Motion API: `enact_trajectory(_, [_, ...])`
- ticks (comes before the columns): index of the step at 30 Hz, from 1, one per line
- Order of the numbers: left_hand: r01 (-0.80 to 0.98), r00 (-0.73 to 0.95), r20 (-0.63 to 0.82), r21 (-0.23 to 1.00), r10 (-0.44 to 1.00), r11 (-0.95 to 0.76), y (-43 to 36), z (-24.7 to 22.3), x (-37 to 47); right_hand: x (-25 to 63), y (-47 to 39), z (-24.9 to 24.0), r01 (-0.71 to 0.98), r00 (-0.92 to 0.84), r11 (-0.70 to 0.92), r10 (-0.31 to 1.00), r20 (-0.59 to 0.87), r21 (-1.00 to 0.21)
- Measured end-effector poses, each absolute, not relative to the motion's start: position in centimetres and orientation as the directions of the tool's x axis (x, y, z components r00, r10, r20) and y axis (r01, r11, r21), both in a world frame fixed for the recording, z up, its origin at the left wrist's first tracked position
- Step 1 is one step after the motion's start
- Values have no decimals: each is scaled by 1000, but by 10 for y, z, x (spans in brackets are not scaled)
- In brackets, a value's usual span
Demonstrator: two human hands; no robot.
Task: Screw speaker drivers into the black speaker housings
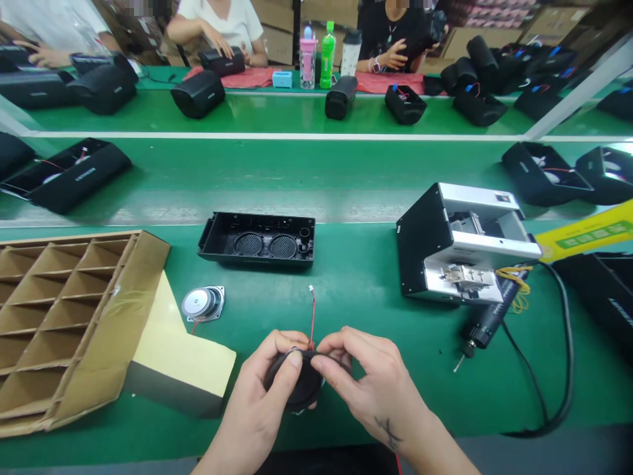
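Observation:
Both my hands hold a small round black speaker driver low in the middle of the view. My left hand cups its left side with the thumb on top. My right hand pinches its upper right edge. A red wire with a white plug rises from the driver. A second speaker driver, silver back up, lies on the green mat to the left. An open black speaker housing with two round grilles lies further back.
A cardboard box with divider cells sits at the left, a flap folded out. A black and silver screw feeder stands at the right, an electric screwdriver with cable beside it. Other people work across the conveyor among black speaker housings and bottles.

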State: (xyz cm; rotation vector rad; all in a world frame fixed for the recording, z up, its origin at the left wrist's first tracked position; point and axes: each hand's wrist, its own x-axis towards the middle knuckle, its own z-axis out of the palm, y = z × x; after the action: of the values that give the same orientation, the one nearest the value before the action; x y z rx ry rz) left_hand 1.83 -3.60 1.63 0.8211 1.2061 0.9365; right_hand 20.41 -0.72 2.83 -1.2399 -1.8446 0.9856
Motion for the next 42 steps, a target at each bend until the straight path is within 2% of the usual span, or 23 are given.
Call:
enact_trajectory(3, [-117,61,-377,917,924,382,-38,21,18,205,-5,29,448,-339,97,938,-68,-889])
enact_trajectory(5, [-139,56,-391,908,919,394,-39,27,18,205,-2,30,467,-373,62,919,-132,-882])
enact_trajectory(10, [-101,212,-394,901,894,421,-36,36,5,209,8,28,452,-502,188,861,-75,-872])
enact_trajectory(14, [-1,334,-365,922,869,387,-34,32,-10,216,21,34,504,-645,329,758,-96,-798])
enact_trajectory(19, [202,273,-300,947,914,251,-36,33,-13,221,38,53,536,-635,323,763,-120,-780])
enact_trajectory(23, [234,237,-208,960,949,152,-35,36,-8,218,44,59,569,-655,484,756,-10,-665])
enact_trajectory(26, [244,237,-218,957,947,160,-33,34,-7,217,43,61,565,-669,557,741,58,-609])
enact_trajectory(31, [237,262,-291,944,920,231,-33,28,-12,220,37,60,544,-652,557,751,101,-628])
enact_trajectory(36, [169,312,-348,936,884,309,-34,25,-16,218,36,49,546,-593,462,802,67,-699])
enact_trajectory(42, [102,311,-342,940,887,327,-33,24,-14,213,31,43,507,-551,414,830,85,-756])
